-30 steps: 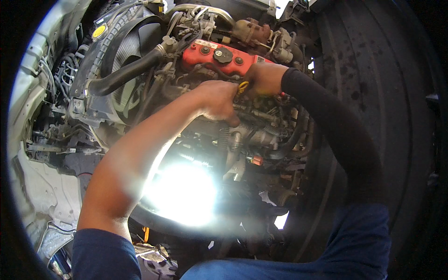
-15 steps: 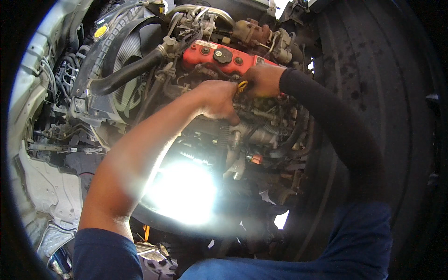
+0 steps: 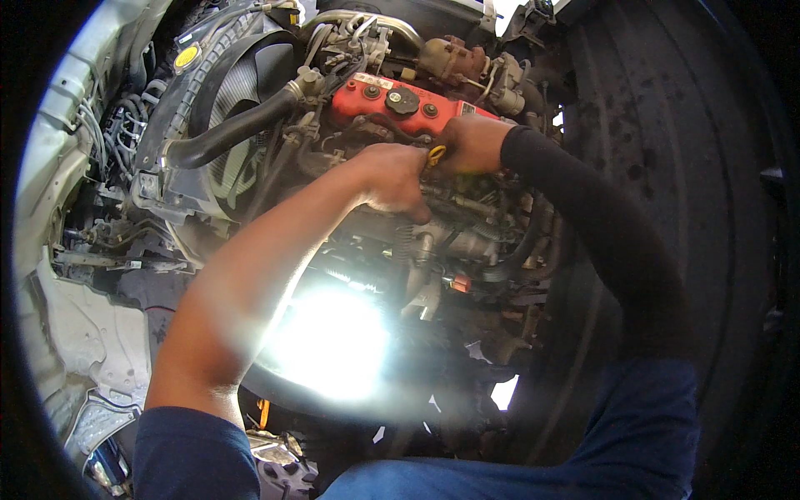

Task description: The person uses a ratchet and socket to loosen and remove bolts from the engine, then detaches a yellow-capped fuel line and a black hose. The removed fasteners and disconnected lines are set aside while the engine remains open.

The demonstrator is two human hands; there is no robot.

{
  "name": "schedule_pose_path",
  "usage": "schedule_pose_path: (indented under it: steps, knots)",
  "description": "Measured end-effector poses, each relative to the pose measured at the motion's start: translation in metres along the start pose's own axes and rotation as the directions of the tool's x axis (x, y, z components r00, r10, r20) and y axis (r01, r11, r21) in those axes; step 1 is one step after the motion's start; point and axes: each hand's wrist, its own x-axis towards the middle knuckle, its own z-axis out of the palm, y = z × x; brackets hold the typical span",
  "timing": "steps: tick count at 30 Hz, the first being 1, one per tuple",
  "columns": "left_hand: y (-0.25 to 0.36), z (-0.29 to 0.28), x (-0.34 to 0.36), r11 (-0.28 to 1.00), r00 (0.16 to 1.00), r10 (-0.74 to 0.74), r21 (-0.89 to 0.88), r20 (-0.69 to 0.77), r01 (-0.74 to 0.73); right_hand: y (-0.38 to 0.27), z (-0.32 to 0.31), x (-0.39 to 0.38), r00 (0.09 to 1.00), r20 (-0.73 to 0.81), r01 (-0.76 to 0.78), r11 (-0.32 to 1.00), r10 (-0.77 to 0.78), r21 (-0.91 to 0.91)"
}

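Note:
Both arms reach in over an engine with a red valve cover point(image 3: 354, 98) and a black oil filler cap point(image 3: 402, 102). My left hand point(image 3: 396, 177) lies back up just below the cover. Its thumb points down toward the hoses, while the other fingers are hidden behind the hand. Close beside it, at the cover's right lower edge, my right hand point(image 3: 473, 143) is closed with its fingers curled out of sight; what they grip does not show. Between the two hands stands a yellow dipstick ring handle point(image 3: 436, 156). I cannot tell whether either hand touches it.
A thick black radiator hose point(image 3: 229, 133) runs left of the engine, beside the fan shroud and radiator with its yellow-topped cap point(image 3: 187, 57). A very bright lamp point(image 3: 333, 342) glares below my left forearm. Dark ribbed panelling point(image 3: 658, 142) fills the right side.
The whole view has shifted slightly, so the engine sits a little further right and lower. Both hands keep nearly the same place beside the valve cover.

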Motion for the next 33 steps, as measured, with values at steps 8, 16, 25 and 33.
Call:
schedule_pose_path:
  steps: [8, 16, 25, 33]
  knots:
    - [0.002, -0.002, 0.000, 1.000, 0.999, -0.009, 0.009, 0.033, 0.008, -0.002, 0.000, -0.008, 0.997, -0.006, -0.071, 0.994, 0.072, 0.086]
    - [0.004, -0.004, -0.002, 1.000, 0.999, -0.001, -0.027, 0.033, 0.002, 0.000, 0.001, -0.012, 0.999, 0.003, -0.052, 0.997, 0.052, 0.051]
    - [-0.001, -0.001, 0.001, 0.999, 0.999, 0.036, -0.026, 0.011, -0.036, 0.003, 0.010, -0.015, 0.990, -0.122, 0.071, 0.997, -0.070, 0.009]
    - [-0.007, 0.004, 0.004, 0.997, 0.998, 0.069, -0.045, -0.008, -0.070, 0.004, 0.009, -0.012, 0.997, -0.075, 0.027, 0.992, -0.018, 0.127]
